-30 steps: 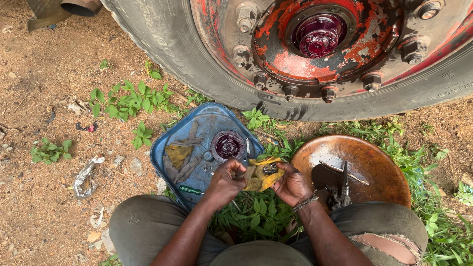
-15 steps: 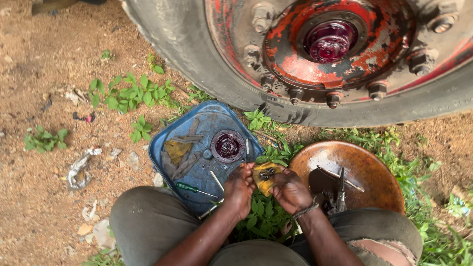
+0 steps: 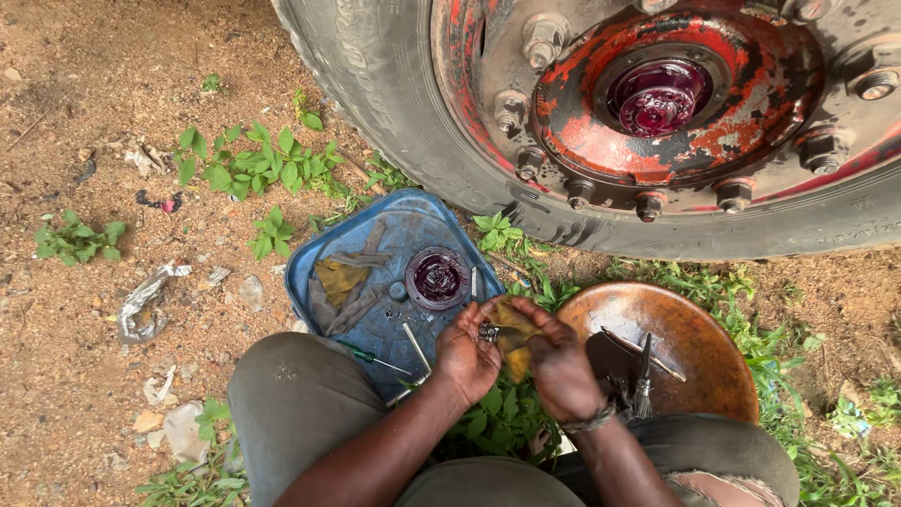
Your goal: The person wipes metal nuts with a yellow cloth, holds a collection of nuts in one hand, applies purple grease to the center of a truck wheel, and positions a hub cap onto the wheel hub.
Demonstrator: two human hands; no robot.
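Observation:
Both my hands meet low in the middle of the view, above grass. My left hand (image 3: pixel 466 354) pinches a small metal part (image 3: pixel 488 331) between its fingers. My right hand (image 3: pixel 559 364) holds a dirty yellow rag (image 3: pixel 514 336) pressed against that part. Just beyond the hands lies a blue plastic tray (image 3: pixel 333 249) with rags, thin tools and a small round pot of purple grease (image 3: pixel 437 278). Right of the hands sits a rusty brown metal bowl (image 3: pixel 690 314) holding a brush and dark parts.
A large truck wheel (image 3: pixel 657 113) with a red rusted hub, purple grease at its centre and several lug nuts fills the top right. My knees (image 3: pixel 291 404) frame the bottom. Dirt ground with weeds, stones and litter spreads to the left.
The view has drifted slightly; my hands have come closer together, with the rag now folded around the small part rather than spread between them.

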